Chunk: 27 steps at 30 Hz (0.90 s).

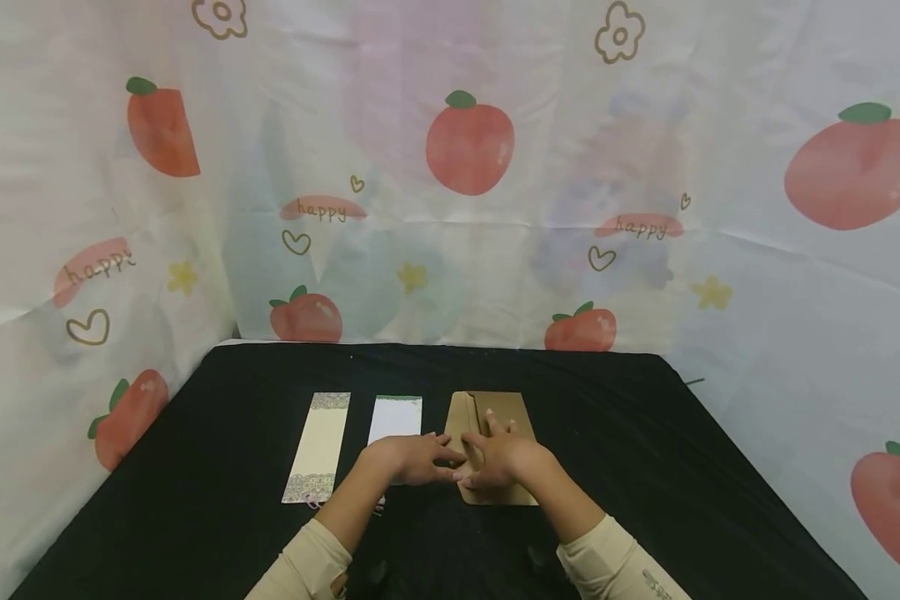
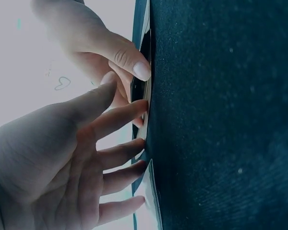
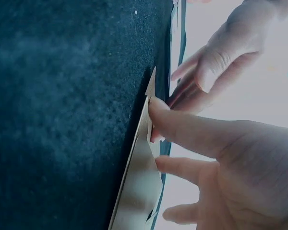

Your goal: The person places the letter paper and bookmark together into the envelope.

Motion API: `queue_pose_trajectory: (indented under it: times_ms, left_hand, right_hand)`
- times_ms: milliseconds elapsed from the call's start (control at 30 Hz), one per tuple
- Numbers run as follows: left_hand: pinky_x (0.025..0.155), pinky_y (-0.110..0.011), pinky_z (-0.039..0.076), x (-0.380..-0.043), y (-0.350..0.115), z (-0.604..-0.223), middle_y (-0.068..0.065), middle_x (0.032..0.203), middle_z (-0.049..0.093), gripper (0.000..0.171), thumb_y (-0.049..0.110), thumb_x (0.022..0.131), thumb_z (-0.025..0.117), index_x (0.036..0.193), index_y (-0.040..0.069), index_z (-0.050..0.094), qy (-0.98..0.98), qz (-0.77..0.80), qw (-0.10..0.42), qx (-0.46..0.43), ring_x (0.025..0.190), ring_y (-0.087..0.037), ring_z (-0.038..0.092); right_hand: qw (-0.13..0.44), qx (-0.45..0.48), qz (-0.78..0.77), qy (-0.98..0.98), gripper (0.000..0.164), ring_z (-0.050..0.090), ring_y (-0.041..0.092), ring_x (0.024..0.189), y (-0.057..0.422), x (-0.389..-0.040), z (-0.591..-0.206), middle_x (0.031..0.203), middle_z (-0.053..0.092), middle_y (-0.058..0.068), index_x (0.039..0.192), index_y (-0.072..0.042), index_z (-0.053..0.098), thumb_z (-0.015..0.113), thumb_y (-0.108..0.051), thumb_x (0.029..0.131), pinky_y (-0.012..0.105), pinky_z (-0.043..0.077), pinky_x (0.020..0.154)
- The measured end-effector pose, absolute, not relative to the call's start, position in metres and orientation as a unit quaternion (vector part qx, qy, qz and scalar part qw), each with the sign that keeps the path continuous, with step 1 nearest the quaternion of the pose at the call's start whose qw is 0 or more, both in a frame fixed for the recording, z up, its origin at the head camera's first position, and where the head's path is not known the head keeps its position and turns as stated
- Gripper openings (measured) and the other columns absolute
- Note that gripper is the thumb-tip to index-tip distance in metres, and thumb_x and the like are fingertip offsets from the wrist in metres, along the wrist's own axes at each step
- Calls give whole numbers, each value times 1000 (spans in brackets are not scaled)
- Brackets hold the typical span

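Note:
A brown kraft-paper envelope [image 1: 501,408] lies flat on the black cloth, its long flap [image 1: 462,413] along the left side lifted slightly. My left hand [image 1: 412,460] reaches to the envelope's left edge with fingers spread; in the left wrist view its fingertips touch down along that edge and beside a white card [image 2: 149,201]. My right hand [image 1: 504,458] rests over the envelope, fingers spread. In the right wrist view its thumb [image 3: 177,123] presses on the near end of the flap and a fingertip touches the paper. Both thumbs are close together at the near left corner.
Left of the envelope lies the white card with a green top edge [image 1: 397,415], partly under my left forearm and hand. Further left is a long cream bookmark [image 1: 318,442] with lace-patterned ends. A printed curtain [image 1: 390,275] surrounds the black-covered table [image 1: 645,467].

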<state>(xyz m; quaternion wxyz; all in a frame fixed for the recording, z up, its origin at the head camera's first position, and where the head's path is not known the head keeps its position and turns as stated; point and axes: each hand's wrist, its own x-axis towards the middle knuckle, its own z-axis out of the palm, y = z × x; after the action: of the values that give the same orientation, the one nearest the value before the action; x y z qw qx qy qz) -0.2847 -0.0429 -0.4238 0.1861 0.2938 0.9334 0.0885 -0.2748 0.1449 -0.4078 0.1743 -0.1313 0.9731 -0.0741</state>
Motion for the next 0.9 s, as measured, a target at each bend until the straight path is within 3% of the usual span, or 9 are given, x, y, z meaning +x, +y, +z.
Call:
queue_pose_trajectory:
  times_ms: [233, 533, 600, 900]
  left_hand:
    - [114, -54, 34, -285, -44, -423, -1, 164, 37, 50, 52, 103, 57, 148, 33, 59, 933, 97, 192, 289, 152, -24, 29]
    - [114, -53, 35, -285, -44, -424, -1, 164, 38, 49, 52, 102, 58, 147, 32, 60, 935, 91, 190, 284, 151, -23, 32]
    - [114, -53, 36, -284, -44, -424, -2, 164, 38, 49, 52, 102, 58, 147, 32, 60, 935, 93, 191, 283, 151, -23, 32]
    - [114, -52, 35, -283, -44, -421, -1, 164, 37, 49, 50, 102, 60, 147, 32, 60, 937, 100, 190, 277, 151, -23, 31]
  right_hand:
    - [155, -105, -60, 980, 79, 30, 64, 139, 146, -279, -410, 163, 20, 33, 154, -16, 50, 81, -47, 88, 73, 35, 104]
    - [164, -117, -64, 977, 76, 46, 60, 129, 147, -280, -412, 160, 21, 38, 155, -20, 48, 81, -42, 90, 72, 33, 106]
    - [170, -116, -60, 977, 76, 47, 57, 130, 147, -280, -413, 160, 22, 38, 155, -19, 48, 80, -43, 91, 71, 31, 109]
    - [187, -95, -62, 976, 80, 42, 53, 137, 147, -282, -411, 160, 26, 34, 154, -13, 47, 82, -45, 88, 66, 40, 104]
